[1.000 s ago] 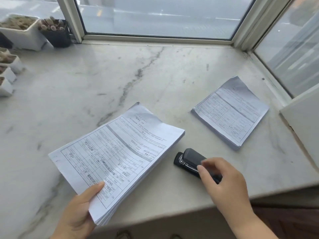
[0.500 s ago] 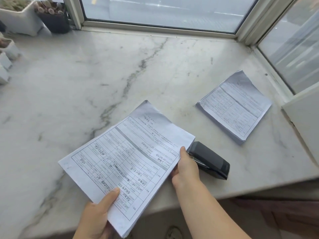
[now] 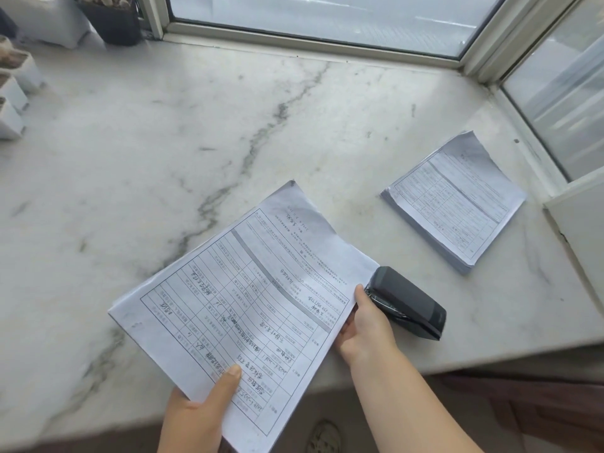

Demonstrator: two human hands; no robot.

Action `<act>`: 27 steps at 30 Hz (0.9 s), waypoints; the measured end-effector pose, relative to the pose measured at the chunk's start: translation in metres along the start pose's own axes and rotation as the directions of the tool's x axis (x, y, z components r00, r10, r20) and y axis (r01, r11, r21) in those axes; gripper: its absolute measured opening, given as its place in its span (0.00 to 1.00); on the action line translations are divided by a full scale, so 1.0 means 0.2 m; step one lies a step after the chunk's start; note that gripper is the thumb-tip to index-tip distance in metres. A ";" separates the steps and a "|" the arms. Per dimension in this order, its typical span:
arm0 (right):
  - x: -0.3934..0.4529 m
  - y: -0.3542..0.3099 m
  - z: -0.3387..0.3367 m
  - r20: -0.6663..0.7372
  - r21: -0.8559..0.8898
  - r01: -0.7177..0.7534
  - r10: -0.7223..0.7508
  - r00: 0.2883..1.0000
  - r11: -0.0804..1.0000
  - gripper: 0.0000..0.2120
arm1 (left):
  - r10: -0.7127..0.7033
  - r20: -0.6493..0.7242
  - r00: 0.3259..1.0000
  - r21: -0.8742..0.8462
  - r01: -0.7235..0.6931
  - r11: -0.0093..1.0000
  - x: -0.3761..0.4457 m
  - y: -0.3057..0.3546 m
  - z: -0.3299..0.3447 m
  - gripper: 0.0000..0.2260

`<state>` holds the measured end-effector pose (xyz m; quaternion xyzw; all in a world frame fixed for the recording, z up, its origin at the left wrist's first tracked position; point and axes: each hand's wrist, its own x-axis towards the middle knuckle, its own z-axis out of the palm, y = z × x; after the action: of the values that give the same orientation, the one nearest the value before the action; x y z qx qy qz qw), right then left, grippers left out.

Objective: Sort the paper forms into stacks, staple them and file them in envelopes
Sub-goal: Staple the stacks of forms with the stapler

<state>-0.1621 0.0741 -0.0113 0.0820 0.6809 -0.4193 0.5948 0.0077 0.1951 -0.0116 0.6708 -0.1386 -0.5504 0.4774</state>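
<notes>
- The left hand (image 3: 196, 416), nearest the camera, held the lower corner of the stack of forms (image 3: 248, 308), thumb flat on the top sheet and fingers hidden beneath; it had gripped that same corner a second earlier.
- The right hand (image 3: 362, 325) had left the stapler (image 3: 408, 302), which it was touching a second before, and now pinched the stack's right edge, thumb on top.
- With both hands on it, the stack had been raised off the marble and swung round so that its right corner sat just beside the stapler's mouth. I judge the stapling step was being lined up, not yet done.
- The sheets were thin white paper printed with ruled tables and filled in by hand; the top sheet bowed slightly and its far corner was creased.
- The stapler, a dark matt plastic wedge with a glint of metal at the open end, lay on the sill (image 3: 163, 158) near its front edge.
- Farther right lay the second stack of forms (image 3: 457, 204), flat, thicker, its far corner curled.
- The sill was pale polished marble with grey veins.
- At the far left stood small square white pots (image 3: 19, 83) and a dark pot (image 3: 112, 22), against the window frame (image 3: 313, 37).
</notes>
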 end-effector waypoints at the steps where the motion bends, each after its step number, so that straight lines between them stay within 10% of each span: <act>1: 0.01 0.00 0.00 0.000 0.003 0.001 -0.001 1.000 1.000 0.12 | 0.006 0.009 1.000 -0.002 -0.006 1.000 0.00 0.00 0.00 0.13; 27: 0.04 -0.02 -0.07 -0.011 -0.136 0.023 -0.025 1.000 0.990 0.11 | 0.059 0.015 0.998 0.058 -0.060 0.997 -0.06 0.03 0.02 0.12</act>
<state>-0.1777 0.0787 -0.0165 0.0357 0.7126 -0.3785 0.5897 0.0019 0.1990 0.0011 0.6764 -0.1777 -0.5362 0.4727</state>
